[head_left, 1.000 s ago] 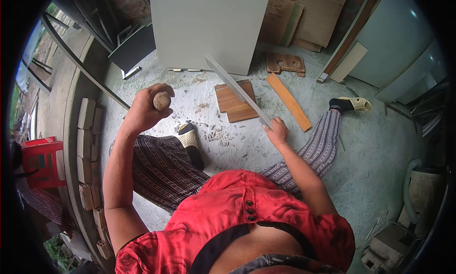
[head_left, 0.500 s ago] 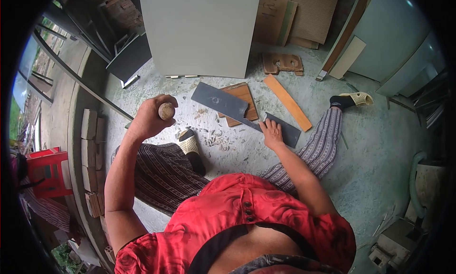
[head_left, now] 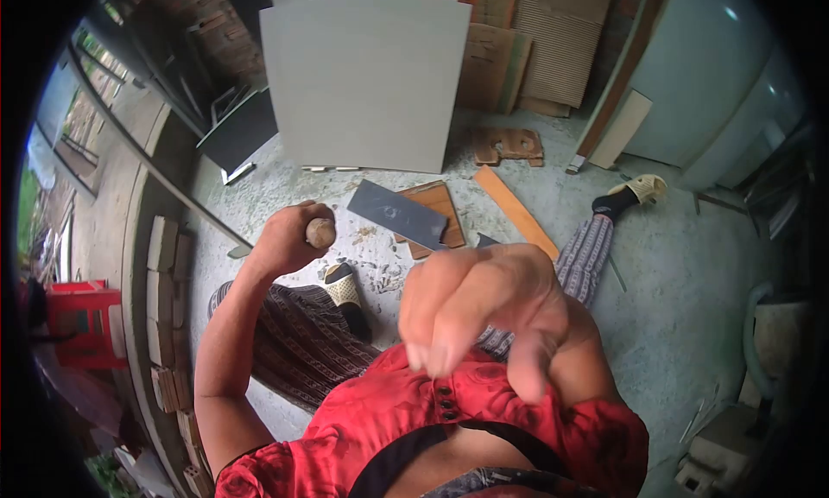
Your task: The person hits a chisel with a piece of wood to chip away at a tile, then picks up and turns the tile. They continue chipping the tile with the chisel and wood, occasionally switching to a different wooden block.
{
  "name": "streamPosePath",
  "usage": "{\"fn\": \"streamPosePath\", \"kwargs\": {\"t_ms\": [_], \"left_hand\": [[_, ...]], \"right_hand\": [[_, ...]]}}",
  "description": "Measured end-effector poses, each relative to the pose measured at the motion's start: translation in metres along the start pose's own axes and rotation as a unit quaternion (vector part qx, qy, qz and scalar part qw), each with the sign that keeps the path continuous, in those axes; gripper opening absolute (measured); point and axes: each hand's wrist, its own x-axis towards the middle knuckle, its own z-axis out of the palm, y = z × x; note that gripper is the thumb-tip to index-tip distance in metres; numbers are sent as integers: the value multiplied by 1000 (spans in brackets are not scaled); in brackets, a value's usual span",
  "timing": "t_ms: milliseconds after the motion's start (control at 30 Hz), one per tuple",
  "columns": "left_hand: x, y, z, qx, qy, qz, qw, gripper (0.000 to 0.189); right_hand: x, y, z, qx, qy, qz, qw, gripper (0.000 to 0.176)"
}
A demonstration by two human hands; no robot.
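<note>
My left hand [head_left: 287,239] is closed around a wooden tool handle [head_left: 320,232], whose pale round end faces me; the rest of the tool is hidden. Close to the camera, my right hand [head_left: 488,304] is raised before my chest, slightly blurred. Its fingers are bent loosely, the thumb stands apart, and nothing shows in it. On the floor beyond, a dark grey board [head_left: 390,215] with a jagged break lies partly over a brown wooden board [head_left: 446,206]. My right hand hides most of the grey board's other piece. An orange wooden strip [head_left: 516,213] lies farther right.
A large pale panel [head_left: 363,83] stands upright ahead, with cardboard [head_left: 492,66] behind it. A cut-out wooden piece [head_left: 508,145] lies near it. Small chips [head_left: 380,278] litter the floor between my feet. Bricks [head_left: 161,286] and a red stool [head_left: 86,325] are on the left.
My right hand has left the grey board on the floor and come up toward the camera. My left hand still grips the handle, slightly lower in view. The view has tilted up a little.
</note>
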Motion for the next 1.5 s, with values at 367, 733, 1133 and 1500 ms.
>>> {"fn": "streamPosePath", "kwargs": {"t_ms": [367, 733, 1133, 1500], "left_hand": [[-15, -8, 4, -39, -22, -13, 999, 34], [-9, -2, 6, -25, -23, -3, 999, 33], [-3, -2, 5, 12, -16, -7, 1000, 31], [-18, -26, 5, 35, -17, -19, 999, 40]], "right_hand": [[17, -5, 66, 80, 11, -371, 925, 48], [-28, -35, 68, -186, 215, -296, 912, 21], [34, 2, 34, 116, -133, -169, 970, 22], [61, 7, 47, 143, -93, 46, 984, 16]]}}
